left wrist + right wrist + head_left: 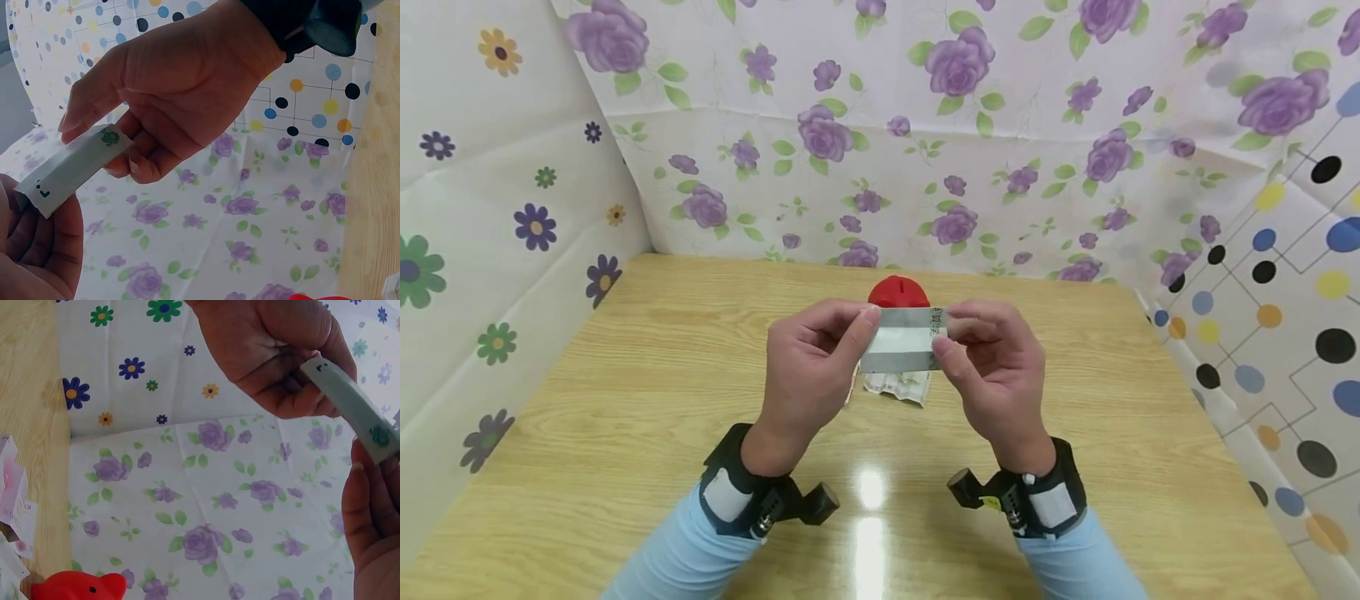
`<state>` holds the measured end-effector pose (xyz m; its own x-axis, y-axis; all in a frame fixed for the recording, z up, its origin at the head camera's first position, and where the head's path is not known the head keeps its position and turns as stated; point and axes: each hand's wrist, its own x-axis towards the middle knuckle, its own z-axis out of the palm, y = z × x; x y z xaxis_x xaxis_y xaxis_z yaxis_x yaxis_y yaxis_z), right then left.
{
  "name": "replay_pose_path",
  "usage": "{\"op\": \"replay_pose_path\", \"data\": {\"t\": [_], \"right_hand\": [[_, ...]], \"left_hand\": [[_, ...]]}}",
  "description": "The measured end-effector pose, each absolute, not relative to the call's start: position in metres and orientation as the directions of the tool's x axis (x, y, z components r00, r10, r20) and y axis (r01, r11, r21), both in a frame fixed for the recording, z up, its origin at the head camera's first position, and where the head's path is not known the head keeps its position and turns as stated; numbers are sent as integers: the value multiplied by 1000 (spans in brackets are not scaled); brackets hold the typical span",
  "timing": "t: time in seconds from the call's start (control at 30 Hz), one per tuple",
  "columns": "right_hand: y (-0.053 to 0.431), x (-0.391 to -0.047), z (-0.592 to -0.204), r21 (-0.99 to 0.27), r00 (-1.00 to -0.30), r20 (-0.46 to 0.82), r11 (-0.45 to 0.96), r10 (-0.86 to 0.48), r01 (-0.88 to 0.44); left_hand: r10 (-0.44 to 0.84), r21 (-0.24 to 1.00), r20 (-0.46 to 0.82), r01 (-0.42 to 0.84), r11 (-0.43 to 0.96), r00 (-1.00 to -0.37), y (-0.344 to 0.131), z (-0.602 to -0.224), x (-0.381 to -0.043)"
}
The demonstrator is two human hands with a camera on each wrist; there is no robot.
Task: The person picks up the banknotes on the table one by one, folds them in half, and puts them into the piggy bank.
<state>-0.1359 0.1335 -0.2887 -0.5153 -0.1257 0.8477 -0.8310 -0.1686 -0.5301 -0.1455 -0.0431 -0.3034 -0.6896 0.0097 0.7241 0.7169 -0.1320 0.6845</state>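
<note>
Both hands hold a pale, folded slip of paper (901, 340) up over the table. My left hand (807, 360) pinches its left edge between thumb and fingers. At the other end, my right hand (1002, 371) pinches the edge, thumb in front, where dark printed characters run down the slip. The left wrist view shows a green print on the slip's (75, 165) far face, near the right fingers. Behind the slip stands a red piggy bank (898, 292) with a slot on top, its lower part hidden in the head view.
Under the hands, a crumpled whitish printed paper (901, 387) lies on the wooden table (685, 350). Pink-and-white printed papers (14, 494) lie beside the piggy bank. Floral and dotted sheets (895, 167) hang around the table's back and sides.
</note>
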Motion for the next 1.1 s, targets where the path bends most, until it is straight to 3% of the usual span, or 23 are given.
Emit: {"op": "replay_pose_path", "data": {"t": [0.13,0.23,0.37,0.63,1.1], "right_hand": [[134,-139,-289,-474,-441,880,-241,-179,-847],[136,-141,-288,-471,-428,880,-250,-208,-846],[139,-141,-289,-505,-468,862,-242,-197,-828],[146,-140,-289,-574,-548,818,-234,-173,-784],[146,-137,-279,-588,-554,803,-148,-220,-795]], "left_hand": [[10,697,713,707,-120,-701,-45,-302,-145],[24,712,700,693,-113,-714,-47,-298,-142],[58,699,714,705,-120,-698,-48,-284,-134],[216,600,795,787,-143,-566,-53,-269,-131],[224,487,837,866,110,-499,-59,-293,-151]]}}
